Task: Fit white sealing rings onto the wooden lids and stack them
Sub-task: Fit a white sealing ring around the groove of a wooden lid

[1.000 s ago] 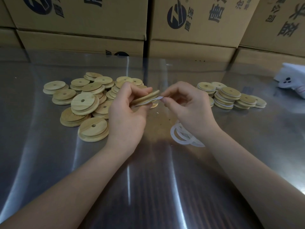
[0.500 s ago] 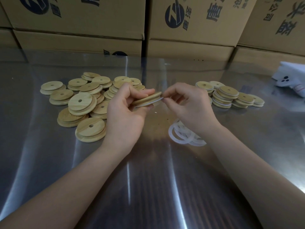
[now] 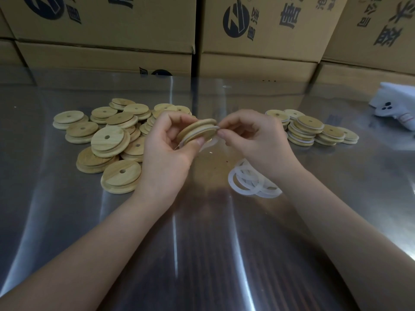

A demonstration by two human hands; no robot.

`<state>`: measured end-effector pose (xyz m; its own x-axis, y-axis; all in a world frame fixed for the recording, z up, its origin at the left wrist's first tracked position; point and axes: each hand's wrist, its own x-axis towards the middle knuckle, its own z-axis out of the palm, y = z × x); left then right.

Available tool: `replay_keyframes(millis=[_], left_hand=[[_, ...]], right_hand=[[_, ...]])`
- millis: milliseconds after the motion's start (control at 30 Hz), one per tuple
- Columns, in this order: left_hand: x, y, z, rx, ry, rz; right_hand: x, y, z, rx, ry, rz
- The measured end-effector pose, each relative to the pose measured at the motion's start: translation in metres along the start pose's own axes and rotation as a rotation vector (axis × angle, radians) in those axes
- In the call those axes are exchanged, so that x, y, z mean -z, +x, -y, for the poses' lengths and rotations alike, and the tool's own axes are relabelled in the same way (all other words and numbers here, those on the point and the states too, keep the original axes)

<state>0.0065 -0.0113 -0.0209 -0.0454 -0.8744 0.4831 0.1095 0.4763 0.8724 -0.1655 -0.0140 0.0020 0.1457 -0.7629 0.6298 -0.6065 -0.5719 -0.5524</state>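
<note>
Lid in hand (image 3: 195,128) is up over the table, mid-frame, tilted and nearly edge-on to the cam. A white sealing ring (image 3: 202,134) sits in its groove for most of the way round. A bit of white seems to hang below the lid, so prob not seated all round yet.

Left hand (image 3: 166,151) grips the lid, fingers curled over the far edge, thumb on the near side. Right hand (image 3: 253,140) pinches the ring at the lid's right edge w/ thumb + forefinger, other fingers tucked in.

Progress, imo: early-ish. Short stacks of done lids (image 3: 310,131) sit to the right, white edges showing between the wood. On the left is a much bigger loose pile of bare lids (image 3: 107,140), no rings on them afaict. A few spare rings (image 3: 249,180) lie on the shiny metal table (image 3: 202,254) just under the right wrist. That looks like fewer rings than bare lids.

Cardboard boxes (image 3: 101,25) are stacked along the back. There's also some white bundle (image 3: 395,104) far right, can't tell what.
</note>
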Motion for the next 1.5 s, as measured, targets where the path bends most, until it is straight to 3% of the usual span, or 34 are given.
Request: replay_keyframes(millis=[167, 367, 833, 1500], left_hand=[[0.0, 0.0, -0.001, 0.122, -0.018, 0.025], [-0.001, 0.0, -0.001, 0.226, 0.003, 0.07], [-0.002, -0.001, 0.002, 0.217, -0.044, -0.063], [-0.003, 0.001, 0.001, 0.068, 0.309, -0.062]], right_hand=[[-0.002, 0.0, 0.0, -0.07, 0.1, 0.013], [-0.005, -0.002, 0.001, -0.007, 0.07, 0.057], [-0.011, -0.003, 0.01, -0.024, -0.069, -0.013], [-0.007, 0.0, 0.003, 0.071, -0.228, 0.055]])
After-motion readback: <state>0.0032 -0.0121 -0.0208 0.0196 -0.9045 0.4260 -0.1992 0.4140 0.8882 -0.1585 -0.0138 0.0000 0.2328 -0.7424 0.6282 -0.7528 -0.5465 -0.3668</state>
